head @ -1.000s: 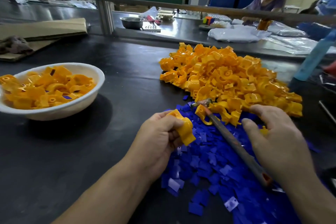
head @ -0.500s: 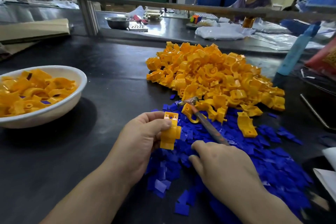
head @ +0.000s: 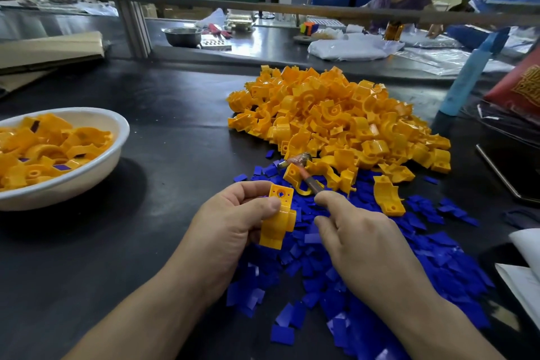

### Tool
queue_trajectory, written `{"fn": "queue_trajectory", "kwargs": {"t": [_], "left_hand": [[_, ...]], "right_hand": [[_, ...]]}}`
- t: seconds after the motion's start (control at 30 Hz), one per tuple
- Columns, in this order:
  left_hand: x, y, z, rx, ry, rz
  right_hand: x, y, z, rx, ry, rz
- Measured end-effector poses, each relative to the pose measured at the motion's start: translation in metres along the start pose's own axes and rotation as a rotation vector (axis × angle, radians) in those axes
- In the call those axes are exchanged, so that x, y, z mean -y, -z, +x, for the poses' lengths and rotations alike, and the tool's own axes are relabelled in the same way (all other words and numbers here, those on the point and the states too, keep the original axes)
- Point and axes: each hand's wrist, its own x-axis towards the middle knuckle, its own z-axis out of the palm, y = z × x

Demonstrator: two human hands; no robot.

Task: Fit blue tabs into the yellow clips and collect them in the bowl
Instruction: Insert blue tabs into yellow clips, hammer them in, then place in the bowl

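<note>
Yellow clip (head: 277, 215) in your left grip (head: 233, 228), right grip (head: 365, 245) down on the blue tabs (head: 409, 266).

Your left grip is grasping the clip just above the near edge of the tab heap. Your right grip lies bent over the tabs, and you can't tell whether it pinches one. A small hammer (head: 302, 169) lies slantwise between your right forefinger and the clip pile (head: 336, 117). One loose clip (head: 387, 196) sits on the tabs. The white bowl (head: 115, 152), holding fitted clips, stands well apart to your left on the dark desk (head: 175, 131).
</note>
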Motion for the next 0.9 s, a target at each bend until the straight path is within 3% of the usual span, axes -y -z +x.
{"fn": "queue_trajectory", "kwargs": {"t": [0.1,0.3,0.47,0.9], "left_hand": [[0.000,-0.001,-0.001,0.005,-0.013,0.007],[-0.001,-0.004,-0.007,0.099,-0.041,-0.001],[0.000,-0.007,-0.010,0.160,-0.079,0.050],[-0.001,-0.010,-0.014,0.146,-0.086,0.074]], "right_hand": [[-0.002,0.002,0.000,0.015,-0.021,0.075],[0.008,0.007,0.001,0.012,-0.153,0.563],[0.019,0.014,0.001,-0.054,-0.160,0.795],[0.022,0.005,0.000,-0.083,-0.160,0.788]]}}
